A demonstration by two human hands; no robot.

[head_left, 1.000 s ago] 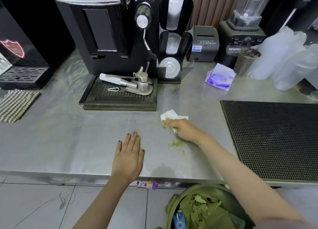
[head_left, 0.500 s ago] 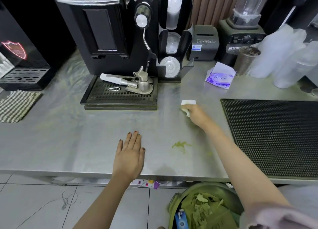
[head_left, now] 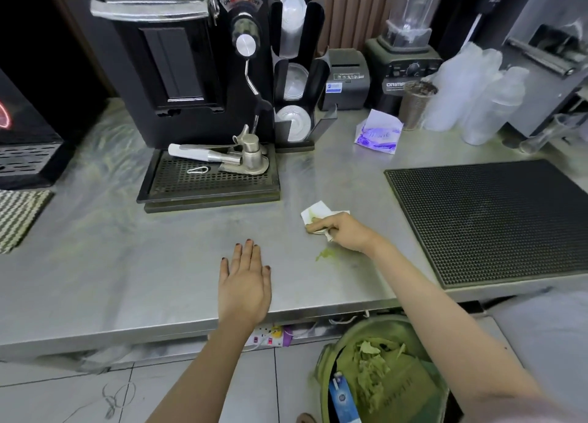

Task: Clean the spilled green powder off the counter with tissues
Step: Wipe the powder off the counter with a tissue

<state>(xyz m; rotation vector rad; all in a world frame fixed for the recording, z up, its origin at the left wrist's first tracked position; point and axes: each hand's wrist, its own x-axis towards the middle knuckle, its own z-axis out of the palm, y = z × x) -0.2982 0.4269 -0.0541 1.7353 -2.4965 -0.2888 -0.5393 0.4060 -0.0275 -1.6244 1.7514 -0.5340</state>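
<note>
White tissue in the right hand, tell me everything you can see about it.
The white paper tissue is thin and crumpled, faintly green-stained where it is held. The right hand grips it bunched against the steel counter; one corner fans out past the hand, and a twisted end pokes out beneath it. The tissue sits just beyond the small green powder smear, apart from it.

Black coffee machine [head_left: 178,66] back left, steel tamper [head_left: 251,158] on its drip tray [head_left: 210,184], lid holder [head_left: 296,72] beside it, then receipt printer [head_left: 348,79], blender [head_left: 404,50], steel cup [head_left: 416,104], stacked clear cups [head_left: 471,98]; bar mat [head_left: 496,222] right, green bin [head_left: 324,365] on floor.
</note>
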